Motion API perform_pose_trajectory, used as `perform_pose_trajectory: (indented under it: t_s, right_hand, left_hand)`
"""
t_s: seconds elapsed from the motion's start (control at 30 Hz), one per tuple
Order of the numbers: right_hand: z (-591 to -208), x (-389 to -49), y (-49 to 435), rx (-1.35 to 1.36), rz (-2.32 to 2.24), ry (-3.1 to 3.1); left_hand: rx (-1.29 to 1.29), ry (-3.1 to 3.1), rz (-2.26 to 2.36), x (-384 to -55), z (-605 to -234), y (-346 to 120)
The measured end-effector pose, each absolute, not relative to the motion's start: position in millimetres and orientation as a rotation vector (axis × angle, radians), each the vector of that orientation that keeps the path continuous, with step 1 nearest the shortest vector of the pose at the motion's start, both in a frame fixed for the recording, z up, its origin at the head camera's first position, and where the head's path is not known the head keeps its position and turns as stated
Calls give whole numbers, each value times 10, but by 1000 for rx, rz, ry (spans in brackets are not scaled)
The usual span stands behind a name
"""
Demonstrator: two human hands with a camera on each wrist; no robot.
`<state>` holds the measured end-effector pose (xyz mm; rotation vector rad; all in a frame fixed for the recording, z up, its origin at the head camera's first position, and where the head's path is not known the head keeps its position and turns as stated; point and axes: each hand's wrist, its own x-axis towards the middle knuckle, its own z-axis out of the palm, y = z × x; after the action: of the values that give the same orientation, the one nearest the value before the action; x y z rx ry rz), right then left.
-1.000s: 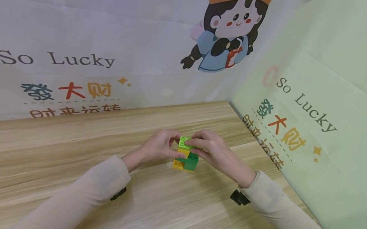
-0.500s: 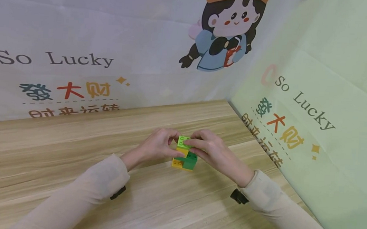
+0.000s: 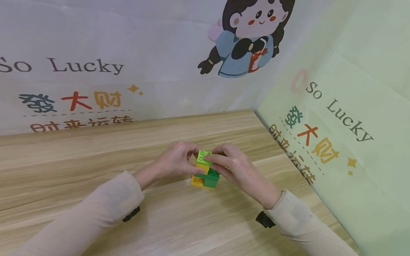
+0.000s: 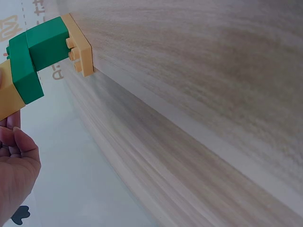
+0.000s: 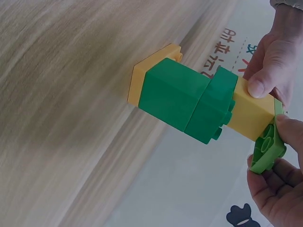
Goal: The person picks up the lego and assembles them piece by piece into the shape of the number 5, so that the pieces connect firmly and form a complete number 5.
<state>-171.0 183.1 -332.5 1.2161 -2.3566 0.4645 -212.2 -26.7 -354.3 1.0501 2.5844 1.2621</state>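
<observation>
Both hands [image 3: 203,164] pinching brick tower [image 3: 205,173], "So Lucky" backdrop [image 3: 56,65] behind

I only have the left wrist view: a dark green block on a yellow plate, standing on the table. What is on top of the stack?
Observer: A light green brick sits at the top, on the upper yellow block.
Operator: Is it seated flat?
Observer: No, in the right wrist view it looks tilted.
Operator: Who holds it?
Observer: The right hand pinches it.
Operator: And the left hand?
Observer: The left hand grips the upper yellow block, thumb on its side.
</observation>
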Motion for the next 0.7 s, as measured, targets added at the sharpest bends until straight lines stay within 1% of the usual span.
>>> perform_pose_trajectory:
  t_s: [0.7]
  right_hand:
    - [-3377,-1697,1863,1162,586,-2356]
  left_hand:
    - [1090,2608,1302,-2111,-3563,-250]
